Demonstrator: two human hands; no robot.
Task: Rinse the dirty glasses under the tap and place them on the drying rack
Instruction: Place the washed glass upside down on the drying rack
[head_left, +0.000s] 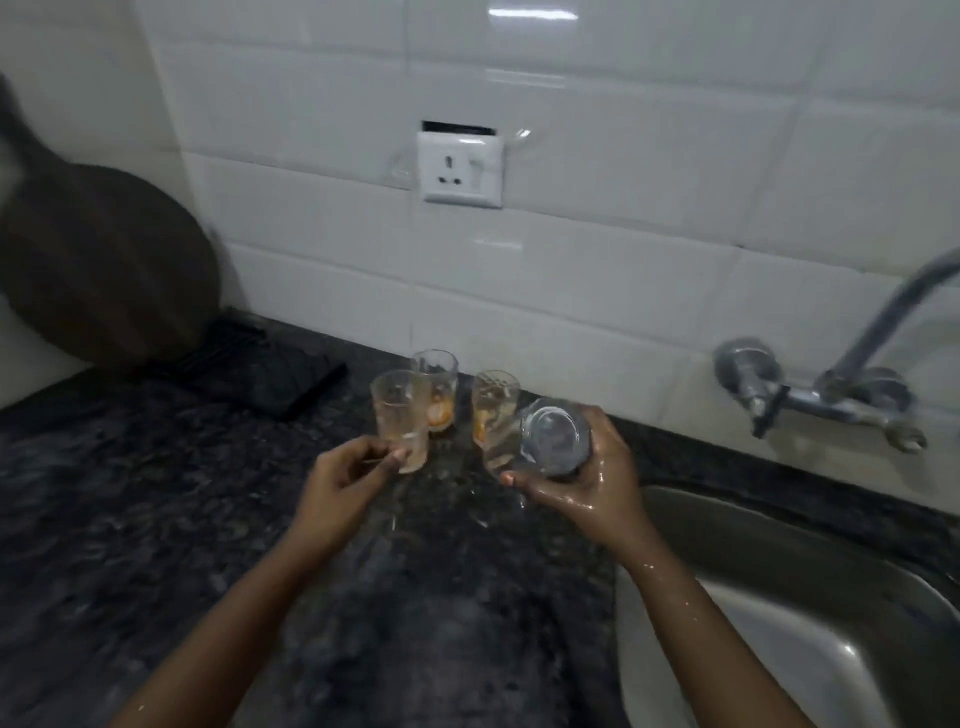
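My right hand (582, 478) is wet and closed round a glass (555, 437), thumb under it and fingers over the top. The glass lies tipped on its side, its long axis running toward me and away, one round end facing the camera. It looks clear, so I judge it rinsed.

My left hand (347, 474) pinches the base of a second glass (402, 420) between thumb and fingertips; that one is upright on the counter (156, 519), or just off it, I cannot tell which. Two more glasses stand at 12 o'clock from my hands, one (437, 388) behind the left one and one (493, 404) touching or just behind the glass in my right hand. Both hold orange dregs.

The rack (270, 374) is the dark slatted thing at 10 o'clock, beside a round board (104, 265) leaning on the wall. The tap (810, 395) is at 2 o'clock, the sink (779, 613) at 4.

What matters next: the rack lies to the left, beyond my left hand and the standing glasses, so the right hand must carry its glass across them. The left hand is nearer the rack, yet its glass looks unrinsed and belongs at the tap, on the opposite side. The arms would cross, and the clustered glasses could be knocked.
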